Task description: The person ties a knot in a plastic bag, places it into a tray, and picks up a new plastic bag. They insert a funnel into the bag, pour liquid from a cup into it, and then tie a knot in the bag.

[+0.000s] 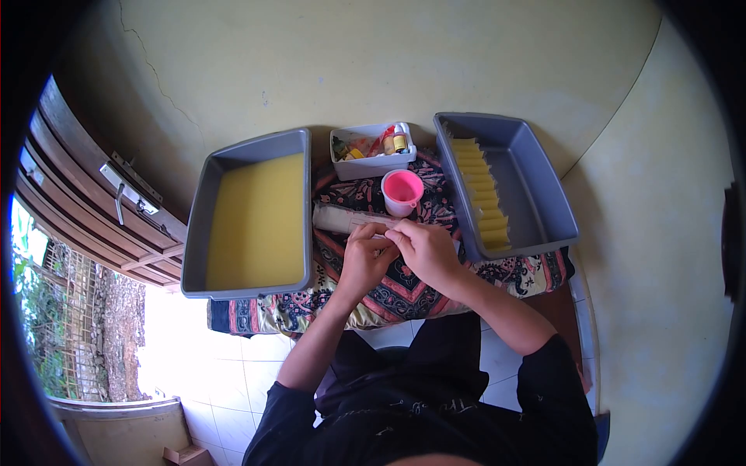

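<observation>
My left hand (365, 260) and my right hand (427, 248) meet above the patterned cloth, fingertips pressed together. Both are closed in a pinch, and whatever lies between the fingers is too small or hidden to name. Just behind them a long whitish flat packet or strip (336, 218) lies on the cloth, its right end partly covered by my fingers. A cup (401, 203) with a pink inside and a paler outside stands right behind my hands, close to the packet.
On the left stands a grey tub (305, 210) with a flat yellow layer in it. Another grey tub (536, 186) on the right holds a row of yellow folded pieces (483, 194). A white box (373, 166) of small bottles sits at the back. The patterned cloth (497, 273) covers the table.
</observation>
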